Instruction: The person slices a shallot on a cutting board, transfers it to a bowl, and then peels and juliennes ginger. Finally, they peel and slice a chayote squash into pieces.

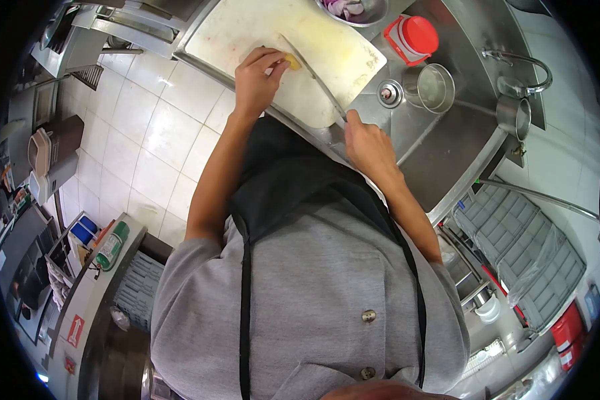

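My left hand (259, 79) is closed around a small yellow piece of food (292, 62), pinching it down at the white cutting board (240, 32). In my right hand (370, 143) is the handle of a long kitchen knife (323, 87). Its blade slants up and left across the board, passing right beside the yellow piece. Yellow stains and small bits mark the board's surface. At the board's far edge sits a metal bowl (373, 15) with cut purple onion (345, 8).
Right of the board is a steel sink (440, 157) with a drain strainer (389, 93), a metal pot (435, 88) and a red-lidded container (412, 40). A faucet (543, 77) and another pot (513, 117) stand farther right. Tiled floor (157, 123) shows at left.
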`<state>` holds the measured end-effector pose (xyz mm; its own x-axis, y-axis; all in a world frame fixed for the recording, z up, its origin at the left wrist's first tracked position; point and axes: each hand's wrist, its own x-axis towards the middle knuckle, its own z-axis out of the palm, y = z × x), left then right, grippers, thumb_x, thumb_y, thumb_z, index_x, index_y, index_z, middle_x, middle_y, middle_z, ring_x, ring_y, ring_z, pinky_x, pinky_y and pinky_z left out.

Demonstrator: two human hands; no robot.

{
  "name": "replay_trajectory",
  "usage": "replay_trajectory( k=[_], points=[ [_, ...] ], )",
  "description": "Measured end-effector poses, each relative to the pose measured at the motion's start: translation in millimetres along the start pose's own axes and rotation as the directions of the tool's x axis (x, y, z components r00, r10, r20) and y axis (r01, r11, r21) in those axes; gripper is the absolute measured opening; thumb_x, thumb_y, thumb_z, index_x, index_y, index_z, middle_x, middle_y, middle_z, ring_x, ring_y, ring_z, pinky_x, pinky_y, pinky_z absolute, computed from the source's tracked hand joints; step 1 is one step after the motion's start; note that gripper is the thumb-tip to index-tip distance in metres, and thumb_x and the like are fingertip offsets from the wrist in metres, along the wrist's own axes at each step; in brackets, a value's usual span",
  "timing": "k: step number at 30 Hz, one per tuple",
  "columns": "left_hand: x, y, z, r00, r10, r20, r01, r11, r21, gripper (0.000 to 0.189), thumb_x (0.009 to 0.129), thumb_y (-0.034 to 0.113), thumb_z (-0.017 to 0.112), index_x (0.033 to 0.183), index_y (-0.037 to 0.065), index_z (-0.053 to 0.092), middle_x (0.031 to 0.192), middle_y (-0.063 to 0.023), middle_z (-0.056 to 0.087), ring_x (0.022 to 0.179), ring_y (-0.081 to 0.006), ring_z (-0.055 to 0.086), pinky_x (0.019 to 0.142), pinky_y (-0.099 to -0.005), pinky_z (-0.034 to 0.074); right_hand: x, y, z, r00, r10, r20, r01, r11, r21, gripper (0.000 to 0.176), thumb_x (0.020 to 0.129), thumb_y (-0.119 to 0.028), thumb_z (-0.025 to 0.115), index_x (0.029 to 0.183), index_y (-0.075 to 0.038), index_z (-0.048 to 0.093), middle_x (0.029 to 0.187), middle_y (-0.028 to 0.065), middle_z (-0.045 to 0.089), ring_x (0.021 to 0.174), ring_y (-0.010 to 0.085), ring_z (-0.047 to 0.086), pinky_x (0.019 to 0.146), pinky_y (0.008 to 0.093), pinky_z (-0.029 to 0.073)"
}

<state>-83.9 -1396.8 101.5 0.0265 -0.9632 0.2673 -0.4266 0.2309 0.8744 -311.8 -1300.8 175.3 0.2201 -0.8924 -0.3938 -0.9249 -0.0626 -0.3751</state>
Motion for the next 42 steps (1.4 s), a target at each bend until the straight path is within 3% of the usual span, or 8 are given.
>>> replay_trajectory(
  k=[6, 20, 23, 25, 29, 31, 38, 42],
  points=[
    [5.1, -4.0, 4.7, 0.996, 0.092, -0.007, -0.091, 0.993, 0.073, 0.015, 0.079, 0.002, 0.076, 0.093, 0.003, 0.074, 0.094, -0.0091, 0.07, 0.077, -0.0246, 0.068, 0.063, -0.0315, 0.058, 3.0, 11.4, -8.1, 0.999, -0.031, -0.007, 0.031, 0.999, -0.019, 0.015, 0.099, -0.02, 0.051, 0.099, -0.006, 0.047, 0.071, 0.0237, 0.064, 0.069, 0.0485, 0.063, 0.063, 0.0595, 0.049],
    [11.5, -1.7, 2.5, 0.992, 0.069, 0.103, -0.079, 0.992, 0.096, 0.014, 0.078, -0.003, 0.073, 0.091, 0.001, 0.071, 0.092, -0.01, 0.069, 0.079, -0.0297, 0.068, 0.068, -0.0359, 0.055, -9.5, 12.6, -45.6, 0.989, 0.006, 0.148, 0.02, 0.985, -0.172, 0.018, 0.1, -0.023, 0.048, 0.101, -0.005, 0.046, 0.07, 0.0243, 0.064, 0.068, 0.0466, 0.064, 0.063, 0.0569, 0.05],
    [10.6, 1.3, 0.9, 0.994, 0.068, 0.09, -0.075, 0.994, 0.08, 0.014, 0.078, -0.003, 0.073, 0.091, 0.001, 0.071, 0.092, -0.0102, 0.068, 0.078, -0.0282, 0.068, 0.068, -0.0347, 0.055, 4.7, 16.5, -26.9, 0.984, -0.048, 0.17, 0.079, 0.981, -0.179, 0.015, 0.091, -0.01, 0.05, 0.103, -0.001, 0.046, 0.072, 0.0254, 0.066, 0.071, 0.0443, 0.068, 0.064, 0.0544, 0.054],
    [9.7, 3.0, 1.3, 0.994, 0.053, 0.091, -0.059, 0.996, 0.072, 0.014, 0.079, -0.003, 0.073, 0.091, 0.001, 0.071, 0.092, -0.0103, 0.068, 0.078, -0.0271, 0.068, 0.068, -0.034, 0.055, 16.2, 27.1, 1.8, 0.994, -0.083, 0.07, 0.088, 0.994, -0.065, 0.02, 0.101, -0.024, 0.049, 0.101, -0.004, 0.045, 0.069, 0.0261, 0.063, 0.068, 0.0488, 0.063, 0.063, 0.0591, 0.049],
    [7.7, 1.2, 3.2, 0.998, 0.05, 0.044, -0.051, 0.998, 0.027, 0.012, 0.079, -0.003, 0.073, 0.09, 0.001, 0.07, 0.092, -0.0099, 0.068, 0.075, -0.0249, 0.068, 0.066, -0.0333, 0.056, 12.7, 22.3, -6.6, 0.997, -0.032, 0.075, 0.036, 0.998, -0.049, 0.02, 0.101, -0.024, 0.05, 0.101, -0.005, 0.045, 0.069, 0.026, 0.063, 0.069, 0.05, 0.063, 0.064, 0.0596, 0.049],
    [7.6, 0.6, 3.3, 0.998, 0.053, 0.033, -0.054, 0.998, 0.017, 0.012, 0.079, -0.003, 0.073, 0.09, 0.001, 0.07, 0.091, -0.0098, 0.068, 0.075, -0.0247, 0.068, 0.065, -0.0334, 0.056, 5.0, 15.5, -24.8, 0.993, -0.054, 0.106, 0.068, 0.989, -0.135, 0.012, 0.093, -0.01, 0.05, 0.1, -0.002, 0.045, 0.069, 0.0261, 0.065, 0.068, 0.0451, 0.067, 0.062, 0.0561, 0.053],
    [8.5, -1.5, 5.1, 0.997, 0.051, 0.055, -0.054, 0.997, 0.06, 0.011, 0.079, -0.002, 0.074, 0.089, 0.001, 0.07, 0.092, -0.0097, 0.068, 0.075, -0.0252, 0.068, 0.066, -0.0331, 0.056, -6.7, 13.2, -42.2, 0.988, -0.053, 0.143, 0.084, 0.972, -0.22, 0.012, 0.092, -0.009, 0.051, 0.1, -0.002, 0.045, 0.07, 0.0263, 0.065, 0.067, 0.0441, 0.067, 0.062, 0.0557, 0.053],
    [6.9, 0.1, 2.4, 0.997, 0.049, 0.06, -0.053, 0.996, 0.072, 0.012, 0.081, -0.001, 0.075, 0.093, 0.0, 0.072, 0.096, -0.0092, 0.069, 0.076, -0.0216, 0.071, 0.07, -0.0297, 0.057, 13.5, 23.8, -1.7, 0.994, -0.063, 0.09, 0.071, 0.994, -0.085, 0.019, 0.1, -0.023, 0.052, 0.102, -0.005, 0.046, 0.071, 0.0263, 0.064, 0.069, 0.0504, 0.062, 0.064, 0.0607, 0.047]
  ],
)
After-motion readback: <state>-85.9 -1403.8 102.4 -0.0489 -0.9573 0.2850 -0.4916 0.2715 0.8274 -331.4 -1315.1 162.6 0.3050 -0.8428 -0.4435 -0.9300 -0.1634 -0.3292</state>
